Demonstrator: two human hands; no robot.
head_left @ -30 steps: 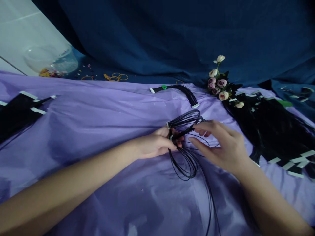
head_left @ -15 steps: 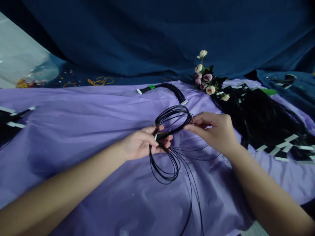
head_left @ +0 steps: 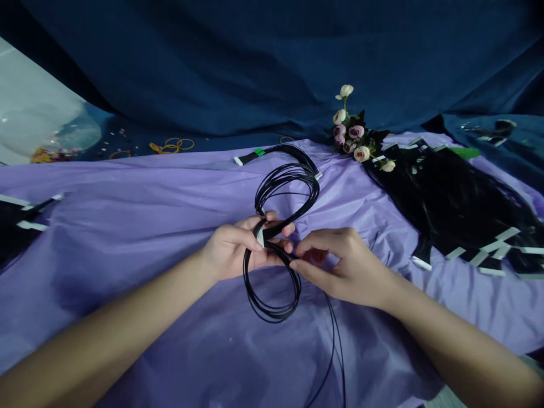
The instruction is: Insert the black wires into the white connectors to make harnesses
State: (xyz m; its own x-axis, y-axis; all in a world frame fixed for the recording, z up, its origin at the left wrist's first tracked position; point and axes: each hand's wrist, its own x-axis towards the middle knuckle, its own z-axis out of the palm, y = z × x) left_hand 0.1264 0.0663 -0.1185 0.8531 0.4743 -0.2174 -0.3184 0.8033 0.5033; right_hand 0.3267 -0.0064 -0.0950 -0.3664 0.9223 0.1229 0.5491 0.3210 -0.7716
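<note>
A black cable bundle (head_left: 272, 310) is looped into a figure eight, one coil above and one below my left hand (head_left: 238, 248). That hand grips its middle, the thumb on a white connector (head_left: 260, 238). My right hand (head_left: 340, 260) pinches black wires at the right side of the lower coil. Loose wire ends hang down below the right hand. Just behind the upper coil, a shorter black cable (head_left: 293, 148) with white end connectors and a green band lies on the purple cloth (head_left: 127, 226).
Artificial flowers (head_left: 356, 132) stand at the back right, beside a pile of black cables (head_left: 459, 198) with white connectors. More black cables (head_left: 17, 226) lie at the far left. Yellow rubber bands (head_left: 172, 145) are near the blue cloth (head_left: 255, 68).
My right hand has moved down and left, from the upper coil to the lower one. The upper coil now stands higher and rounder, and the loose wires are drawn closer to the right hand.
</note>
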